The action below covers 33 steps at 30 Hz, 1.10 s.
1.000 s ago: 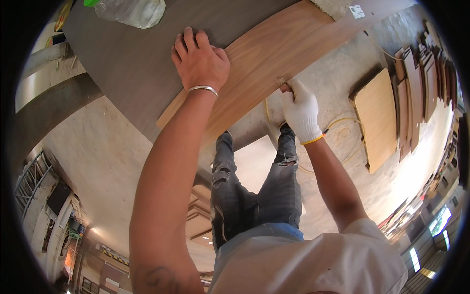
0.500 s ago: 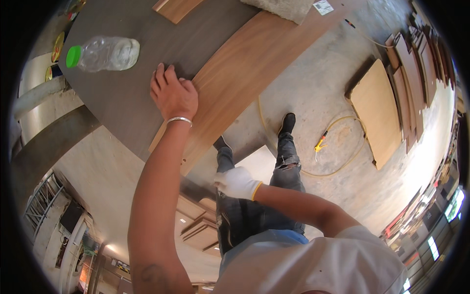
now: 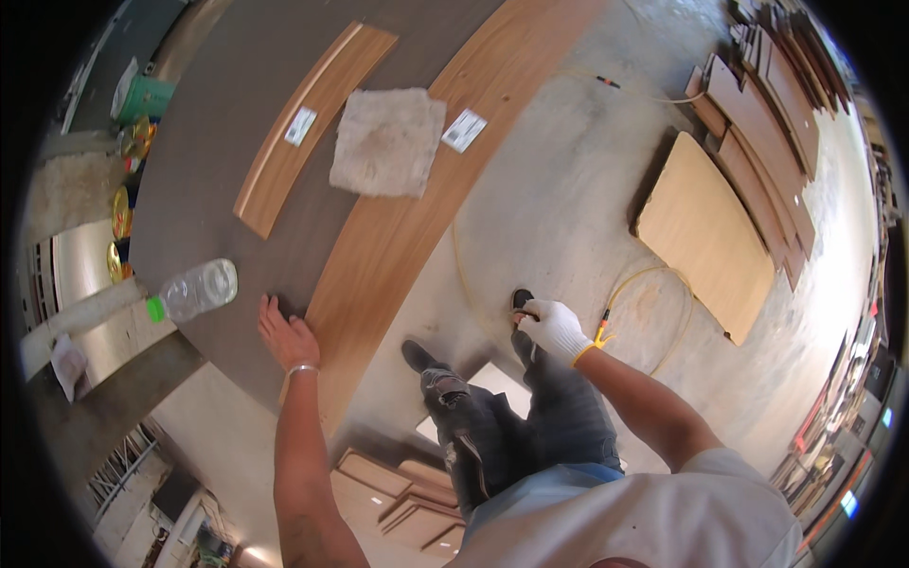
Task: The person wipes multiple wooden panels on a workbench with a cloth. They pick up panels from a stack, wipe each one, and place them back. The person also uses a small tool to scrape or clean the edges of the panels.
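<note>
Left hand (image 3: 287, 333): bare, palm down, fingers extended and thumb set apart, resting on the dark panel (image 3: 218, 204) right at the edge of the long wooden plank (image 3: 407, 232); I see nothing gripped. The plank lies on that panel, running from beside this hand toward one o'clock.

Right hand (image 3: 554, 331): white-gloved, at the left hand's three o'clock, over the floor and well apart from the plank. Its fingers bend in toward the thumb; whether they close on anything, I cannot tell.

Change noted: half a second ago the glove is across the legs; now it is out to the side. In my judgement only the left hand is placed to steady the plank, and the right is free of it.

Further out from the left hand: clear bottle (image 3: 197, 290) with a green cap at ten o'clock, short board (image 3: 308, 133) at twelve, grey rag (image 3: 388, 142) at one, overlapping the plank's edge.

From the glove: yellow air gun (image 3: 603, 333) just beside it at three, tan panel (image 3: 705, 237) on the floor at two, stacked brown boards (image 3: 762, 142) beyond.
</note>
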Available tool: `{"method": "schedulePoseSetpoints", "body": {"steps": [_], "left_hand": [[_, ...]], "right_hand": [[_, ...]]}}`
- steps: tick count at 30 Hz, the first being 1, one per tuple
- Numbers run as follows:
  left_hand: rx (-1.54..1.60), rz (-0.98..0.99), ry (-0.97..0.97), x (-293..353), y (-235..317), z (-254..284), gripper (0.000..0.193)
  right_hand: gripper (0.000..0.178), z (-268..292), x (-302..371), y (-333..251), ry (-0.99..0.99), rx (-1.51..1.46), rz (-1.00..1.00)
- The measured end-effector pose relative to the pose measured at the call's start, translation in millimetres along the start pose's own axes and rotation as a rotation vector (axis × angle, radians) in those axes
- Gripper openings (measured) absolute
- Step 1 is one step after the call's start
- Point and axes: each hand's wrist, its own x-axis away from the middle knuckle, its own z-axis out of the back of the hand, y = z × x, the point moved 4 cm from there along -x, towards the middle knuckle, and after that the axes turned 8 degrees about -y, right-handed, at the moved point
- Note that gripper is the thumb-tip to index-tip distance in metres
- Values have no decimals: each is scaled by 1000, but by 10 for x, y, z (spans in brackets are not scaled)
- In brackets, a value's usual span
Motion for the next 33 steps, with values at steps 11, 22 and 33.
{"method": "schedulePoseSetpoints", "body": {"steps": [11,22,33], "left_hand": [[-204,357,-127,19,94,-64,59],[-572,342,148,-662,1599,117,61],[238,-831,-282,-3551,7498,-518,88]], "right_hand": [[49,977,-457,1105,142,-456,-2],[45,2247,-1245,900,41,-677,-247],[44,3039,-1591,296,147,-779,-133]]}}
